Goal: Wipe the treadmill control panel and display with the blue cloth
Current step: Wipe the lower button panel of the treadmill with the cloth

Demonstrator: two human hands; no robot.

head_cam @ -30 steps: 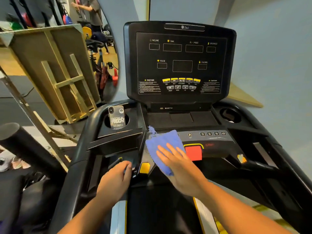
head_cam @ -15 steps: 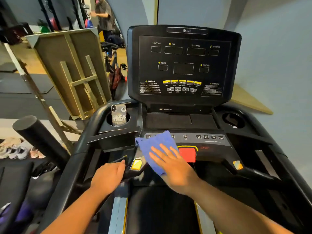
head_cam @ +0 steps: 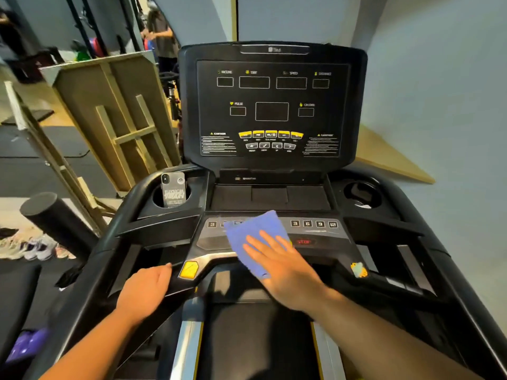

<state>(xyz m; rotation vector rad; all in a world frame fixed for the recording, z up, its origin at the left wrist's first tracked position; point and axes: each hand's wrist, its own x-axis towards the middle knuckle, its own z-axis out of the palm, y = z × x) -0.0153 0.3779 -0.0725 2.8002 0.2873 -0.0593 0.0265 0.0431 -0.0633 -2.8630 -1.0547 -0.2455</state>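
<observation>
Since half a second earlier, blue cloth [head_cam: 253, 237] had slid right across the control panel [head_cam: 274, 231], now covering the red stop button and leaving only the STOP label [head_cam: 304, 241] showing. Right hand [head_cam: 285, 267] lay flat on the cloth, fingers straight, pressing it down. Left hand [head_cam: 145, 290] had barely shifted, fingers curled over the left grip bar [head_cam: 175, 281] beside the yellow sensor pad [head_cam: 188, 269].

Risks, as I judged them: pressure over the stop button or the numbered keys [head_cam: 314, 224] could trigger an input if the unit was live, though the display [head_cam: 271, 105] looked dark. Cloth edge hung off the panel's near lip and could bunch.

Display further back not yet wiped; nothing blocked the reach. Phone [head_cam: 174, 189] stood in the left cup holder [head_cam: 159, 198], close enough to knock on a wide sweep left. Right cup holder [head_cam: 362, 194] was well apart.
</observation>
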